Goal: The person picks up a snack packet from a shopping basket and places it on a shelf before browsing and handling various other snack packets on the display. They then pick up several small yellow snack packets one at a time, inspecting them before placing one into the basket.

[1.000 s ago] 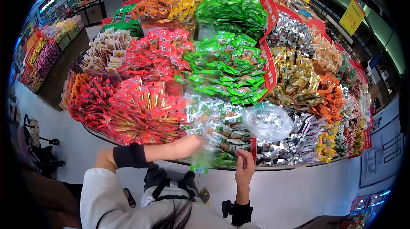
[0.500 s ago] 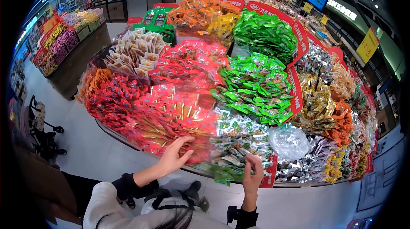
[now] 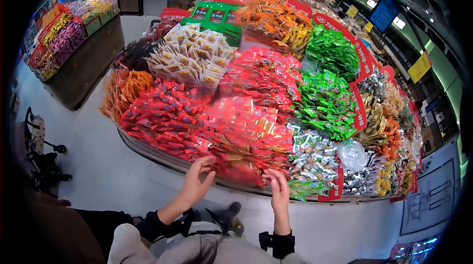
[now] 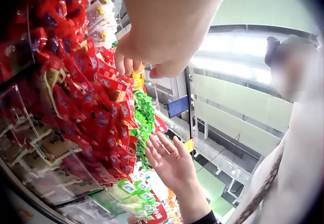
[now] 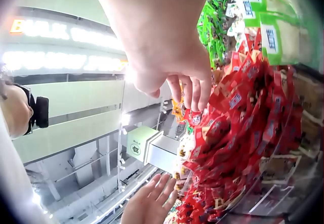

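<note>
My left hand (image 3: 195, 185) is held over the front edge of the display, fingers loosely bent and nothing in them, close to the red snack packets (image 3: 165, 118). To its right, my right hand (image 3: 280, 190) has its fingertips near the gold-and-red packets (image 3: 241, 158), also holding nothing. Just beyond the right hand are small white-and-green packets (image 3: 315, 153), with green-edged packets (image 3: 308, 188) at the front edge. In the left wrist view the right palm (image 4: 174, 168) faces the camera with fingers spread.
Green packets (image 3: 327, 104), orange packets (image 3: 271, 20) and pale square packets (image 3: 192, 57) fill the bins behind. A clear plastic bag (image 3: 352, 155) lies on the right part. A stroller (image 3: 42, 150) stands on the floor at left, near another display (image 3: 81, 67).
The head view has swung left. My left hand has moved left from the white-and-green packets to the red ones; my right hand has shifted toward the gold-and-red packets.
</note>
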Tool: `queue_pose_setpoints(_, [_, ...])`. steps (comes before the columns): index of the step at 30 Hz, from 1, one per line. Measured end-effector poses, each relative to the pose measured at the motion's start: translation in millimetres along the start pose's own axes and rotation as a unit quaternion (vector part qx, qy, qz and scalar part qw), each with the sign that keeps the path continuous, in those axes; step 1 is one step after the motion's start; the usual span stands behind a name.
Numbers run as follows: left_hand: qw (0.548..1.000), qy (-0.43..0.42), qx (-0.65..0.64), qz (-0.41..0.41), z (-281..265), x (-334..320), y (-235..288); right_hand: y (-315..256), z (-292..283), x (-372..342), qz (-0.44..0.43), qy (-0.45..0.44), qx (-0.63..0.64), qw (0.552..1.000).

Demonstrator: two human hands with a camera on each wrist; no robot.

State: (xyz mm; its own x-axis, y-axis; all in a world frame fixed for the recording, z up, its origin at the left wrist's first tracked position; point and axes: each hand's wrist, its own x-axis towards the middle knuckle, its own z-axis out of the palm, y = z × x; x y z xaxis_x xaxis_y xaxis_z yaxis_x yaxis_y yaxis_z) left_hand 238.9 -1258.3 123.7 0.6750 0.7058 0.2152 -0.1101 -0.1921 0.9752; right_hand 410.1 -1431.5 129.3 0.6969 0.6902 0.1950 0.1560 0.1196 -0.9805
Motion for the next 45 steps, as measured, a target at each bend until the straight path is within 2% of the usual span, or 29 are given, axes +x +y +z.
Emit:
queue_pose_setpoints(6, [0.993,0.062,-0.084,-0.053,-51.2,-12.7,-23.8,-4.8,57.1,7.9,0.012,-0.033,0.004,0.999])
queue_pose_setpoints(10, [0.992,0.112,-0.049,-0.027,-75.1,-6.4,-31.0,-9.9,74.9,24.0,0.049,-0.048,0.069,0.995])
queue_pose_setpoints(14, [0.987,0.150,-0.060,-0.011,-80.5,12.0,-32.0,-2.8,78.6,39.3,0.041,-0.064,0.056,0.996])
queue_pose_setpoints(20, [0.979,0.166,-0.114,-0.022,-88.8,27.5,-26.8,1.6,96.8,52.8,0.045,-0.075,0.095,0.992])
queue_pose_setpoints(24, [0.976,0.170,-0.132,-0.034,-92.9,33.9,-19.9,-4.2,107.2,59.6,0.019,-0.102,0.047,0.993])
queue_pose_setpoints(31, [0.981,0.169,-0.094,-0.033,-132.1,37.6,-19.3,-9.5,147.5,71.9,0.022,-0.115,0.073,0.990])
queue_pose_setpoints(38, [0.971,0.207,-0.115,-0.028,-235.8,35.2,-28.9,-16.8,257.4,83.7,-0.010,-0.154,0.058,0.986])
queue_pose_setpoints(42, [0.965,0.238,-0.105,-0.019,-330.1,20.1,-38.5,-10.7,356.4,89.5,-0.002,-0.191,0.054,0.980])
queue_pose_setpoints(45, [0.955,0.279,-0.089,-0.041,-407.0,5.7,-55.1,-7.3,439.8,93.6,0.005,-0.220,0.083,0.972])
